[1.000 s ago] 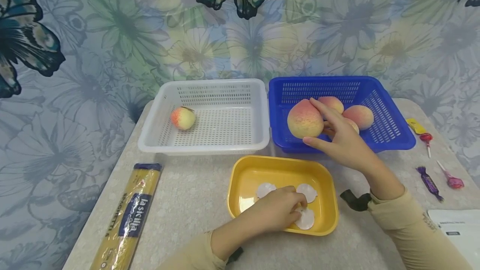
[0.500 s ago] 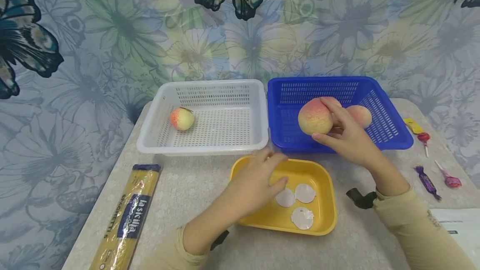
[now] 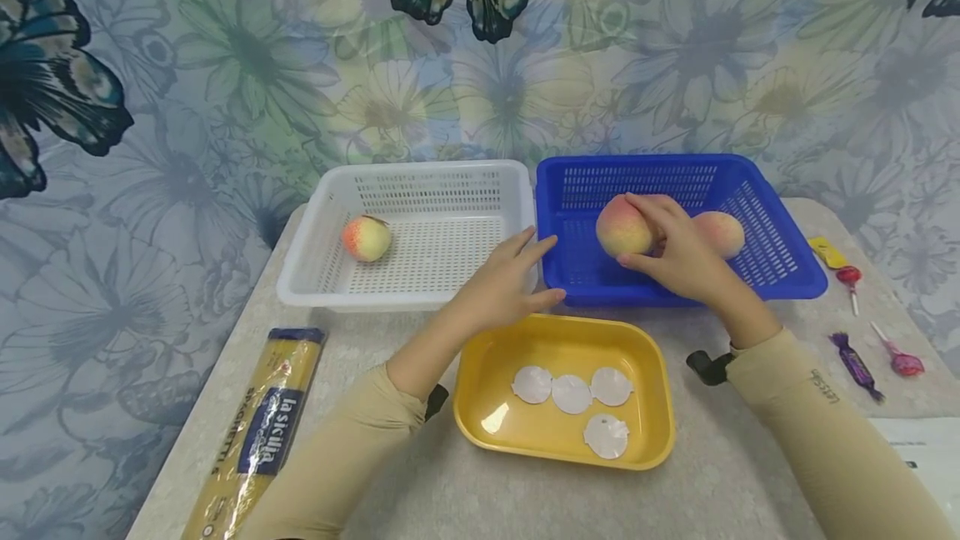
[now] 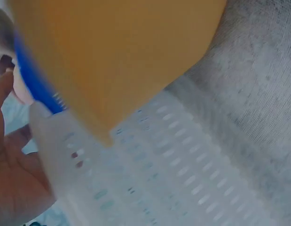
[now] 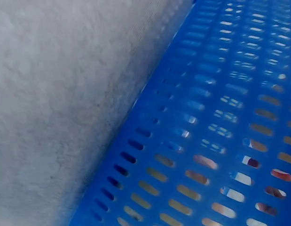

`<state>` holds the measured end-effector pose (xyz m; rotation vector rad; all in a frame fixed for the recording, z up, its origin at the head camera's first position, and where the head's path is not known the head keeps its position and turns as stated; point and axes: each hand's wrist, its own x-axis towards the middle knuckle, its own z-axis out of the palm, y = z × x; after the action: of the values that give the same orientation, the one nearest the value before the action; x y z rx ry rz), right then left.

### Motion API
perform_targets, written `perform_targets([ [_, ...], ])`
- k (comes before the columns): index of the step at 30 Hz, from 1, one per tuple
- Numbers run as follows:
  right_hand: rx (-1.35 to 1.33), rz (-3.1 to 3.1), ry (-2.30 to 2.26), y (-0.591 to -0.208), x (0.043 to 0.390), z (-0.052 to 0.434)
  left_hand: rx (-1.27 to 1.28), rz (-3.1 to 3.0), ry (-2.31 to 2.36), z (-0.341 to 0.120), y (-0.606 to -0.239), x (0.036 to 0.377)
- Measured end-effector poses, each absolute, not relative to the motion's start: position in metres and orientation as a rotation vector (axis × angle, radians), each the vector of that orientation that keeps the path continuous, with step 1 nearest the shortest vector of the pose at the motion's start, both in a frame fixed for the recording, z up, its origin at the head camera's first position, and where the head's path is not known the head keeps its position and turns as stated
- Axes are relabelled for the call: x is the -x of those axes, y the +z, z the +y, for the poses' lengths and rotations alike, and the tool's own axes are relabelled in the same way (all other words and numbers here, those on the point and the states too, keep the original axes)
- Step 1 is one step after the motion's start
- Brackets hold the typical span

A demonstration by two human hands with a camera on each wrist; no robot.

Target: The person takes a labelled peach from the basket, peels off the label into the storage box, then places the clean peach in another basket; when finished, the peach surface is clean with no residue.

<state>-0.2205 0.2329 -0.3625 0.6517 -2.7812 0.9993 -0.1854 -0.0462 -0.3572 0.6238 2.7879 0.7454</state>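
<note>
My right hand (image 3: 678, 252) grips a large pink-and-yellow peach (image 3: 622, 226) over the blue basket (image 3: 573, 277), thumb at its near side and fingers over its top. Another peach (image 3: 720, 233) lies to the right in that basket; the hand covers what is behind it. My left hand (image 3: 504, 283) hovers with spread fingers and nothing in them, where the white basket (image 3: 360, 300) and the blue one meet. Below it stands a yellow tray (image 3: 480, 440) with several white paper discs (image 3: 572, 394). In the left wrist view, the fingers show beside the white basket's perforated wall (image 4: 136, 174).
A small red-and-yellow fruit (image 3: 367, 238) lies in the white basket. A spaghetti pack (image 3: 262, 432) is at the left of the table. On the right are lollipops (image 3: 907, 363), a purple-wrapped candy (image 3: 857, 367), a yellow packet (image 3: 827, 252) and a white sheet (image 3: 918, 448).
My left hand has left the discs in the yellow tray and moved forward to the baskets, its fingers spreading. My right hand, still holding the peach, has shifted slightly forward and lower.
</note>
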Motion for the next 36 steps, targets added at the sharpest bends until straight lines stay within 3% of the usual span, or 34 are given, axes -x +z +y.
perform_targets([
  [16, -0.615, -3.068, 0.619, -0.374, 0.253, 0.212, -0.681, 2.790, 0.748, -0.046, -0.369, 0.194],
  [36, -0.485, -3.163, 0.366, -0.383, 0.257, 0.209, -0.701, 2.805, 0.706, -0.047, -0.368, 0.190],
])
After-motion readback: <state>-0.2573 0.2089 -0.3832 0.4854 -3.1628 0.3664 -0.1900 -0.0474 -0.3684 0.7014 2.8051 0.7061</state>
